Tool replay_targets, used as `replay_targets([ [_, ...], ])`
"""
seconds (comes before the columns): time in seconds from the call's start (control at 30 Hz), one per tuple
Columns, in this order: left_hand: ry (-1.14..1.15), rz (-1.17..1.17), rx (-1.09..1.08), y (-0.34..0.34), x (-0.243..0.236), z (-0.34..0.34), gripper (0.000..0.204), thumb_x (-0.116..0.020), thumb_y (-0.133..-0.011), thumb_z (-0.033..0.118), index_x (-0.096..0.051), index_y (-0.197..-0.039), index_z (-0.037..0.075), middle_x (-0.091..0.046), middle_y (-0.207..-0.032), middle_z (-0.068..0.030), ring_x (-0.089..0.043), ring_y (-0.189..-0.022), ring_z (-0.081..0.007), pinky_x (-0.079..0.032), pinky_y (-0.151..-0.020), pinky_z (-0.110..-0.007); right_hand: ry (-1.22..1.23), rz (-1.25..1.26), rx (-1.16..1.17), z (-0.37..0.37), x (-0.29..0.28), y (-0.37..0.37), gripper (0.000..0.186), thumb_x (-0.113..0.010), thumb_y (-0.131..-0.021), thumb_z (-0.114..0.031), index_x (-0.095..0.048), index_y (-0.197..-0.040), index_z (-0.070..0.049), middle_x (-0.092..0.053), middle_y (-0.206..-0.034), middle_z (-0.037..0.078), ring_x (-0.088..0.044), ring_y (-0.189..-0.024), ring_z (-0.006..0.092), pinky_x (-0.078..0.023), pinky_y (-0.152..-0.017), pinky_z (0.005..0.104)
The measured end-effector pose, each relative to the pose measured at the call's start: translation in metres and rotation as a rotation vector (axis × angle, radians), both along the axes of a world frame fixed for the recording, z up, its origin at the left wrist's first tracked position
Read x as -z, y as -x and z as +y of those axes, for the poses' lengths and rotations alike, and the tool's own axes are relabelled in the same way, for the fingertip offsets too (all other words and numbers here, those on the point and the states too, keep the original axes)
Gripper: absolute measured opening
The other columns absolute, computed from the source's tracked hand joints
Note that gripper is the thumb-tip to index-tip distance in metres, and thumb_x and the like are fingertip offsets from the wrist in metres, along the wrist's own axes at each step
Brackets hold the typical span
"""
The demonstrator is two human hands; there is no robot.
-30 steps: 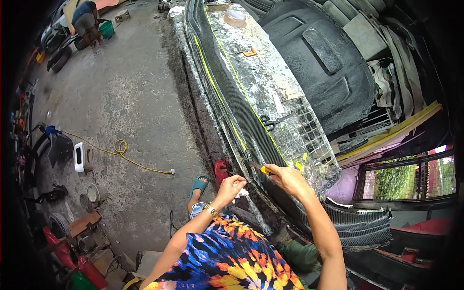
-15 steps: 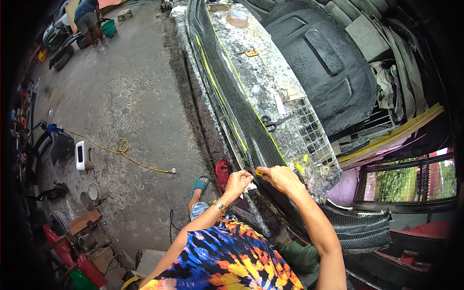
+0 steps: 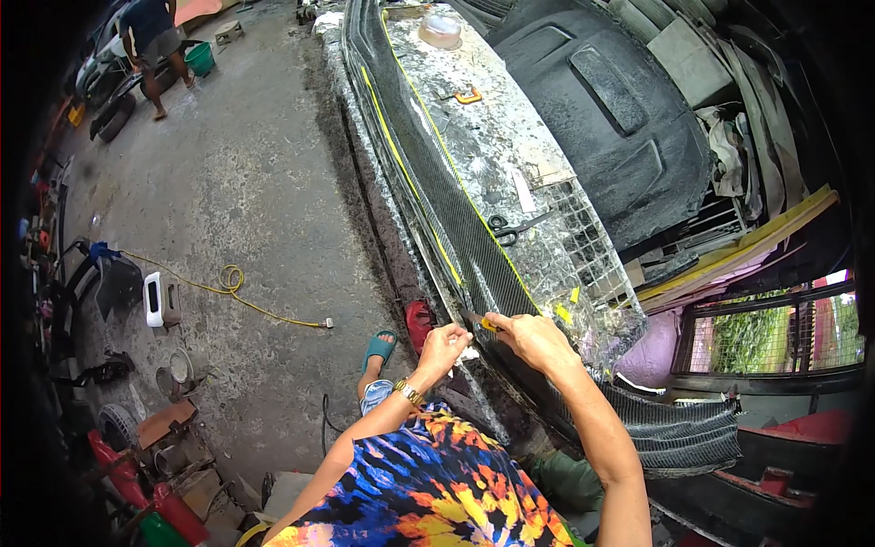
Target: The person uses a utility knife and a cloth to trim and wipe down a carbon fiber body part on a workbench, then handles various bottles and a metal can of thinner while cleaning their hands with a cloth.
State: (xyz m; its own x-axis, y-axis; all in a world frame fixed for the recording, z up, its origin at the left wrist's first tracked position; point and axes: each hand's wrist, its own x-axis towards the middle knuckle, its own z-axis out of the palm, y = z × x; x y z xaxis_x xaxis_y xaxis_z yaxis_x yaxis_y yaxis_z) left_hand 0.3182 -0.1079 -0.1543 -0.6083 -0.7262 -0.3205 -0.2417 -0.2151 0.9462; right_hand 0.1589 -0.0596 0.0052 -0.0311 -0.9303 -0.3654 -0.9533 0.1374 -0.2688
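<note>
A long black car part covered in woven carbon fibre cloth, edged with yellow lines, runs along the bench. In my right hand is a utility knife with a yellow handle, its dark blade end pointing left over the part's near edge. My left hand, a gold watch on its wrist, is closed in a pinch beside the blade, at the left edge of the part. Something small and whitish shows by its fingertips, too small to name. Black scissors lie on the bench just right of the part.
The stained bench also bears an orange clamp and a clear plastic tub. A black car hood stands to the right. On the floor at left lies a yellow cord. A person bends near a green bucket.
My left hand has shifted slightly left and down, away from the blade. My right hand and the knife stay nearly in place. The far person has stepped and changed stance.
</note>
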Motion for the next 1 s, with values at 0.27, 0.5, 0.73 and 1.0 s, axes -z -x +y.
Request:
replay_targets([
  [0.27, -0.009, -0.009, -0.027, 0.006, -0.003, 0.001, 0.025, -0.065, -0.080, 0.023, -0.064, -0.085, -0.002, -0.065, -0.069, -0.0078, -0.059, -0.063, -0.0102, -0.046, -0.057, -0.027, -0.076, 0.086, -0.059, -0.002, 0.016, -0.006, 0.030, -0.050, -0.086, -0.018, -0.057, -0.115, -0.015, -0.064, -0.074, 0.017, -0.065, -0.071, 0.0335, -0.051, -0.062, 0.0451],
  [0.5, 0.011, -0.086, 0.010, 0.012, -0.012, -0.006, 0.024, -0.064, -0.077, 0.021, -0.065, -0.083, -0.002, -0.066, -0.070, -0.0117, -0.062, -0.063, -0.0162, -0.048, -0.060, -0.032, -0.070, 0.139, -0.077, 0.005, 0.019, -0.011, 0.038, -0.048, -0.083, -0.011, -0.054, -0.120, -0.016, -0.064, -0.072, 0.017, -0.066, -0.069, 0.0313, -0.052, -0.060, 0.0426],
  [0.73, 0.143, -0.110, -0.032, 0.015, -0.006, 0.000, 0.024, -0.061, -0.078, 0.021, -0.064, -0.081, -0.003, -0.065, -0.069, -0.0148, -0.063, -0.062, -0.0199, -0.047, -0.059, -0.034, -0.097, 0.151, -0.054, 0.014, 0.021, -0.011, 0.044, -0.046, -0.083, -0.008, -0.050, -0.126, -0.014, -0.064, -0.078, 0.017, -0.066, -0.073, 0.0307, -0.052, -0.062, 0.0411],
  [1.0, 0.154, -0.157, -0.050, 0.016, -0.008, 0.003, 0.023, -0.059, -0.080, 0.024, -0.064, -0.081, 0.002, -0.065, -0.076, -0.0182, -0.065, -0.075, -0.0325, -0.050, -0.067, -0.040, -0.082, 0.150, -0.019, 0.026, 0.019, -0.016, 0.046, -0.046, -0.082, -0.005, -0.049, -0.127, -0.011, -0.063, -0.077, 0.018, -0.066, -0.073, 0.0302, -0.052, -0.062, 0.0400],
])
